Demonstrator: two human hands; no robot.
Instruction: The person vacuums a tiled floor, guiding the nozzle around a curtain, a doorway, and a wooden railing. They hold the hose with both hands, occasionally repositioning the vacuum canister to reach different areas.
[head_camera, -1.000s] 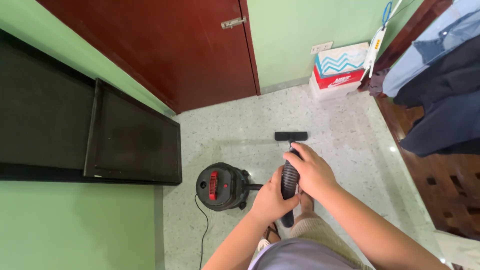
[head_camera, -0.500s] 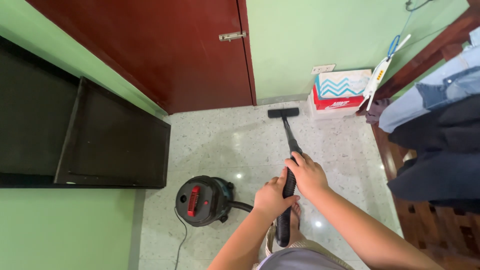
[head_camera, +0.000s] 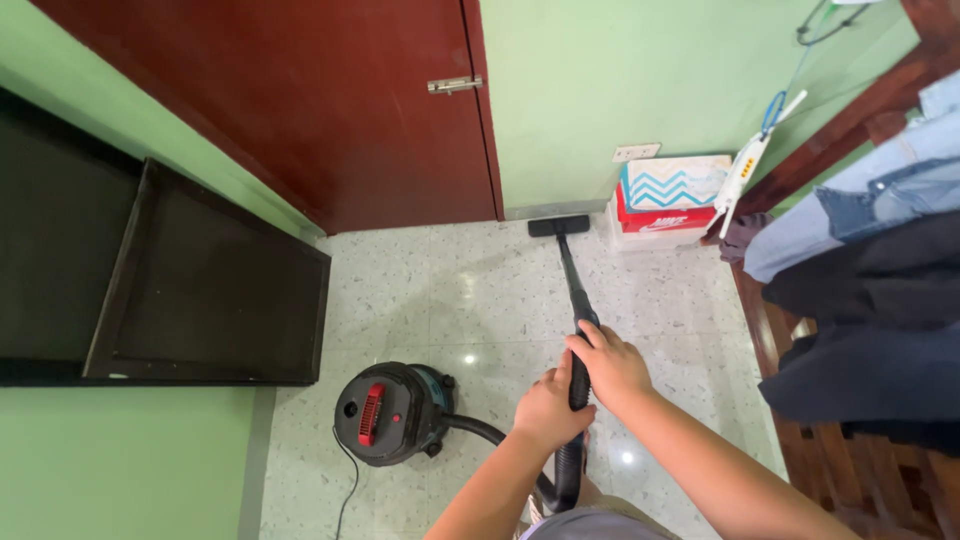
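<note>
I have both hands on the vacuum wand (head_camera: 572, 285): the left hand (head_camera: 545, 408) is clamped around the black tube low down, and the right hand (head_camera: 612, 365) is clamped around it just above, the two touching. The wand runs from my hands toward 12 o'clock, ending in the flat floor head (head_camera: 558, 226), which sits on the speckled floor (head_camera: 420, 290) right against the green wall (head_camera: 600, 90), just beside the door (head_camera: 330, 100).

To do this stroke well, I judge I should keep the head flat on the floor, run it along the wall's base, and mind the stacked boxes (head_camera: 668, 200) at 1 o'clock.

I count one canister vacuum (head_camera: 385, 413) at 9 o'clock from my hands, one hose (head_camera: 480, 430) curving from it to the wand, one floor head, two boxes, one door and one dark cabinet (head_camera: 200, 280) at 10 o'clock. Clothes (head_camera: 860, 290) hang at 3 o'clock.
</note>
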